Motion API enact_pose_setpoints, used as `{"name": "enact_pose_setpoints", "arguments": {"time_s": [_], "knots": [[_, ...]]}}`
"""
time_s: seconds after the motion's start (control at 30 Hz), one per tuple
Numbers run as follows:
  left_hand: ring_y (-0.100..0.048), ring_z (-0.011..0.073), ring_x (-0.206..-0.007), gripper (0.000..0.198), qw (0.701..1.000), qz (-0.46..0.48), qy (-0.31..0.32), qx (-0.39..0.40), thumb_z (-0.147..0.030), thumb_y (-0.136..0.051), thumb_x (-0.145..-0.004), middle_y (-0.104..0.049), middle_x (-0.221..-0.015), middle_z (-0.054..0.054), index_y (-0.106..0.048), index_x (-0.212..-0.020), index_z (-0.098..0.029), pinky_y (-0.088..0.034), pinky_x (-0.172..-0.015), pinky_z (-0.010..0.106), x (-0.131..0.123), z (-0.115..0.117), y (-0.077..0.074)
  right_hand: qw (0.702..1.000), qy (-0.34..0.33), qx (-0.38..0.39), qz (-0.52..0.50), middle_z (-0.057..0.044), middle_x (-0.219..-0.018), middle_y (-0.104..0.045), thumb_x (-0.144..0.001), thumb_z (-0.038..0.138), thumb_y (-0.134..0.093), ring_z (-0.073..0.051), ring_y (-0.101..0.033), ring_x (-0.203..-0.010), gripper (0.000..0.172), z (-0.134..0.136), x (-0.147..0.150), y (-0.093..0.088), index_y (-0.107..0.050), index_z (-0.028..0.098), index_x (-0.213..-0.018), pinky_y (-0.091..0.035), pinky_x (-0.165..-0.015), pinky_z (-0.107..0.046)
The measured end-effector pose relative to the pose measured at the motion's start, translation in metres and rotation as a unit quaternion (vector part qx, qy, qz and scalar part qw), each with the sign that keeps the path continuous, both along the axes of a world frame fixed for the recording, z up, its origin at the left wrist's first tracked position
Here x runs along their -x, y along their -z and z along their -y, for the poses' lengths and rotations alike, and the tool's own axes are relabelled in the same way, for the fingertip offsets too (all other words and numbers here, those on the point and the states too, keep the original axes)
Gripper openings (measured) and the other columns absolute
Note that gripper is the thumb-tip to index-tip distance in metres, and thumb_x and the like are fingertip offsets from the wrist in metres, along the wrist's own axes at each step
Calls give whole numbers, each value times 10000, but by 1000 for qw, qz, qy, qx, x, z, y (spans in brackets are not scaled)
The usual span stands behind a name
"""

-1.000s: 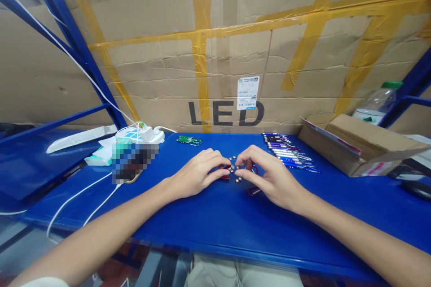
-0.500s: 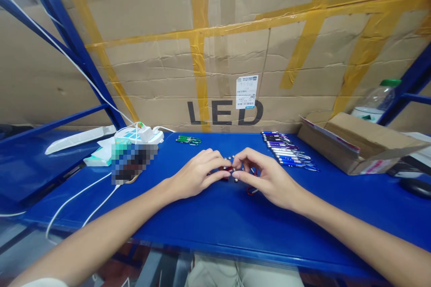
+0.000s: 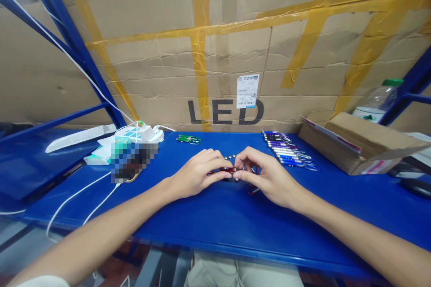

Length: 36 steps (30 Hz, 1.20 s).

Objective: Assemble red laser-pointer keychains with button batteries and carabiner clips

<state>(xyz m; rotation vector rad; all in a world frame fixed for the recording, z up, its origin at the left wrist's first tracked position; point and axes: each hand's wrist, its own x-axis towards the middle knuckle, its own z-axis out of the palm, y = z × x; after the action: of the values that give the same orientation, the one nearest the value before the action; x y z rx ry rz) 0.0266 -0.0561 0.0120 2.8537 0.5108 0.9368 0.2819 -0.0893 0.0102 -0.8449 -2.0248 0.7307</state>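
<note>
The little red torch (image 3: pixel 226 170) is being held low over the middle of the blue counter (image 3: pixel 215 219), pinched at its left end in the narrow grip of the left hand (image 3: pixel 198 172). The right hand (image 3: pixel 266 175) is being pressed to the torch's other end, thumb and forefinger closed tight there; whether anything smaller is being pinched between them cannot be told. A few silver button cells (image 3: pixel 230 157) are lying just beyond the fingertips, and a red clip (image 3: pixel 251 189) is showing under the right palm.

Open room is being left in front: the near strip of counter up to its front edge is bare. To the right, a row of blue and purple torches (image 3: pixel 289 152) is lying near the right hand, with an open cardboard box (image 3: pixel 357 143) past it. To the left, a white cable (image 3: pixel 77 197) is trailing off the edge, well apart from the hands. The back is being closed off by a taped cardboard wall (image 3: pixel 151 54) printed "LED" (image 3: pixel 225 112); its white label (image 3: pixel 248 91) is too small to be read.
</note>
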Motion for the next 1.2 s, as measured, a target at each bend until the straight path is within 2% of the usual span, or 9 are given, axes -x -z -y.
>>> {"name": "enact_pose_setpoints", "arguments": {"time_s": [0.13, 0.27, 0.53, 0.7, 1.0, 1.2], "knots": [[-661, 199, -984, 247, 1000, -3, -2, 2, -338, -571, -1136, -739, -1070, 92, -718, -1220, -158, -495, -910, 342, 0, 1, 0, 996, 7, -82, 39, -23, -979, -666, -1052, 307, -705, -174, -582, -802, 84, 1, -2, 1, -673, 237, -1018, -481, -764, -315], [-661, 203, -988, 252, 1000, -5, -6, 1, -342, -566, -1138, -743, -1074, 96, -722, -1214, -159, -492, -917, 348, -1, 1, 0, 991, 10, -119, 59, -26, -986, -657, -1079, 315, -678, -178, -592, -818, 90, 2, -3, 1, -654, 243, -1030, -480, -768, -319], [-682, 209, -1025, 226, 1000, 9, -4, 5, -330, -576, -1134, -764, -1116, 97, -707, -1227, -171, -507, -937, 349, -2, 1, -1, 988, 17, -142, 56, -27, -1012, -661, -1048, 327, -733, -180, -609, -831, 117, 3, -3, 0, -651, 244, -1062, -492, -760, -310], [-702, 207, -1065, 183, 1000, 27, 1, -1, -294, -589, -1127, -774, -1149, 97, -688, -1221, -172, -526, -973, 357, -1, 0, -2, 983, 43, -168, 65, -49, -1008, -654, -1124, 283, -568, -191, -600, -842, 83, 3, -5, -3, -628, 239, -1087, -490, -772, -325], [-710, 230, -1208, 230, 999, 43, -9, -9, -269, -580, -1127, -767, -1289, 115, -654, -1329, -189, -550, -1059, 408, 2, -3, 5, 965, 58, -169, 193, -61, -1021, -680, -1090, 194, -535, -239, -621, -932, 105, -6, -9, 3, -625, 248, -1100, -484, -814, -363], [-677, 217, -1007, 257, 999, 17, -43, -9, -340, -582, -1127, -767, -1132, 97, -703, -1294, -186, -536, -954, 383, 1, 1, 0, 958, 83, -163, 221, -53, -997, -691, -1092, 201, -532, -237, -620, -903, 105, -8, -9, 4, -624, 251, -1086, -458, -795, -363]]}}
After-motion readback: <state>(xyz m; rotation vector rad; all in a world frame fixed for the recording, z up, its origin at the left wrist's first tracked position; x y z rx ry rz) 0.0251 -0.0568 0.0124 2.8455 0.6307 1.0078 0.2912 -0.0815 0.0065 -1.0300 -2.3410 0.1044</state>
